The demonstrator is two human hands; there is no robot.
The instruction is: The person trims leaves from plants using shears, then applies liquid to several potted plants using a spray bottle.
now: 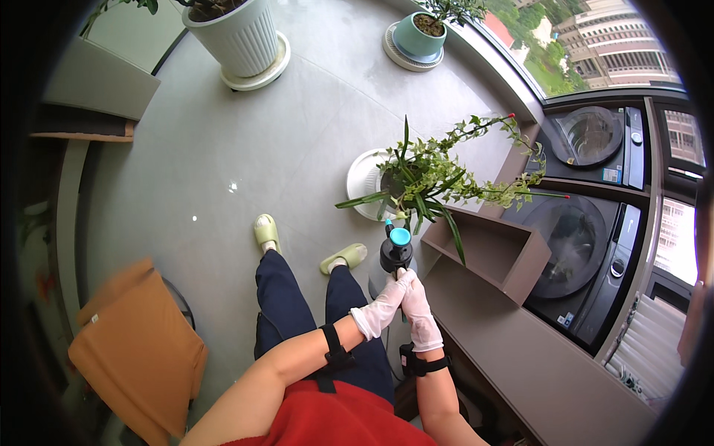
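My left hand (385, 305) and my right hand (416, 306), both in thin white gloves, close together around the handle of a pump spray bottle (400, 238). The bottle has a black head, a turquoise cap on top and a turquoise nozzle; my hands hide part of its body. The nozzle points toward a potted ivy plant (440, 173) with long green leaves and trailing stems, just beyond the bottle. That plant stands in a white ribbed pot (366, 181) on the floor.
A brown open cubby (484, 245) and a long counter (502, 345) lie at the right, beside two front-loading machines (569, 245). An orange chair (139, 351) stands at lower left. Farther off are a large white planter (237, 42) and a green pot (421, 36) near the window.
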